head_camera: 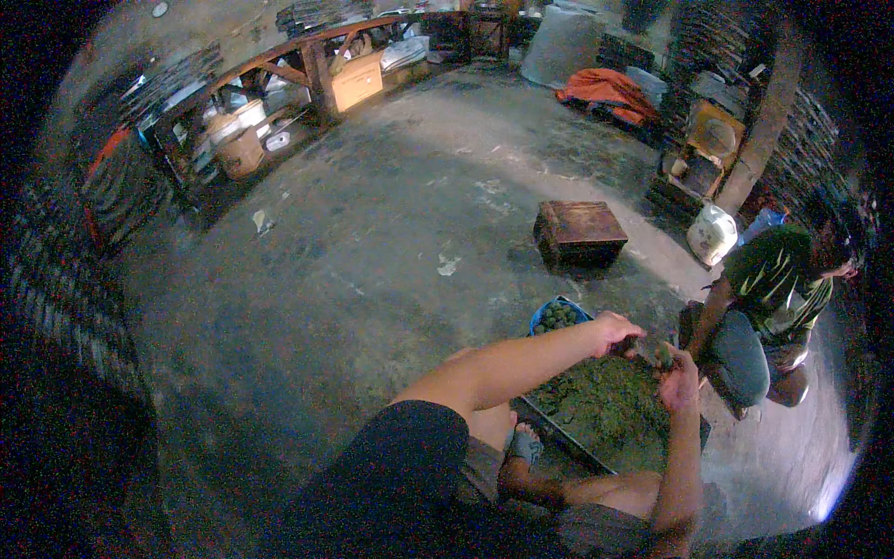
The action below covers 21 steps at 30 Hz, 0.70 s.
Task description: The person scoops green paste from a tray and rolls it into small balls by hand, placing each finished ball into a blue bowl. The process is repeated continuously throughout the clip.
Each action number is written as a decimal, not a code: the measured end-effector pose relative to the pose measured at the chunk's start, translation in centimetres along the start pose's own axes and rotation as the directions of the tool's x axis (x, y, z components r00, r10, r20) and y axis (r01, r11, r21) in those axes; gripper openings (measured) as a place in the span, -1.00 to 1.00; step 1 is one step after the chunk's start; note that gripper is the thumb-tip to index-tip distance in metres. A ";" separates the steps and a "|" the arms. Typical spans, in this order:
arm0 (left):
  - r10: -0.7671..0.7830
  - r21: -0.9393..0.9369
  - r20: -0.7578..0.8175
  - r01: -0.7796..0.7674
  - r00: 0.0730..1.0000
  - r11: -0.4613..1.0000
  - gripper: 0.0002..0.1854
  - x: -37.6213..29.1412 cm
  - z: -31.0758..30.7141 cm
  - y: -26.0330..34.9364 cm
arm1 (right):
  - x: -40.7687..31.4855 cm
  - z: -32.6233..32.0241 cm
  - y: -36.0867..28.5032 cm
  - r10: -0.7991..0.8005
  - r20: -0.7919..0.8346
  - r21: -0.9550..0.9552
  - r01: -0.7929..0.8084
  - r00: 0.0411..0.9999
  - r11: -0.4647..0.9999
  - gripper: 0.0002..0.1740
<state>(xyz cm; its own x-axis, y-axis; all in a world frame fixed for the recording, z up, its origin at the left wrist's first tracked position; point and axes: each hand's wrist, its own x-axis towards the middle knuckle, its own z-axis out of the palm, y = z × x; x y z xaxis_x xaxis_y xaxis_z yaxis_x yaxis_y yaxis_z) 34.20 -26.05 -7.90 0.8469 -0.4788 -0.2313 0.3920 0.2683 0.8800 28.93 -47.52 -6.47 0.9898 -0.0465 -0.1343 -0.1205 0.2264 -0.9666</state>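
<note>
Both my hands are over a shallow tray [564, 434] of loose green, crumbly plant-like matter [607, 412]. My right hand [679, 384] grips a small greenish lump [664, 356] between thumb and fingers. Just left of it, my left hand [616, 335] is bent palm down with its fingers pointing towards the right hand. Something dark shows under the left fingers, too blurred to tell whether it is held. Past my left forearm stands a blue container [533, 325] with several round green balls [557, 316] in it.
A person [768, 300] sits low at the right, close to the tray. A wooden box [583, 234] stands on the concrete floor [363, 230]. Farther off are a white sack [712, 234], an orange cloth [607, 94] and a cardboard box [357, 80]. My sandalled foot [526, 446] is beside the tray.
</note>
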 end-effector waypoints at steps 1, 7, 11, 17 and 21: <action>-0.003 0.010 0.008 0.003 1.000 1.000 -0.91 0.4 -0.3 -0.1 | 0.0 -0.3 -0.2 0.109 -0.052 0.091 -0.104 0.993 0.990 -0.69; -0.143 -0.213 0.048 0.150 0.989 0.965 -0.85 1.7 -0.6 -0.5 | 1.6 -2.1 1.2 0.120 -0.175 0.015 -0.119 0.977 0.993 -0.65; -0.189 -0.021 0.058 0.191 0.980 0.981 -0.70 1.5 0.1 0.5 | 4.5 -5.4 2.3 -0.024 -0.122 -0.268 -0.010 0.992 0.963 -0.42; -0.107 0.197 -0.311 0.175 0.944 0.965 -0.27 0.7 2.3 1.6 | 3.5 -3.5 0.4 0.016 -0.094 -0.504 -0.061 0.995 0.862 -0.35; -0.041 0.321 -0.263 0.127 0.964 0.939 -0.28 1.2 2.5 1.4 | -1.0 1.7 -1.9 -0.324 0.201 -0.900 0.305 0.924 0.311 -0.51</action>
<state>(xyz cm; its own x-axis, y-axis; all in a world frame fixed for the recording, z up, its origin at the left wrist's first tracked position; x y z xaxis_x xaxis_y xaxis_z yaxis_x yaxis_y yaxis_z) 34.89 -28.34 -5.94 0.8947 -0.2530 -0.3680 0.3605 -0.0773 0.9296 28.29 -46.27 -4.10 0.9692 0.0793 0.2332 0.1965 -0.8197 -0.5379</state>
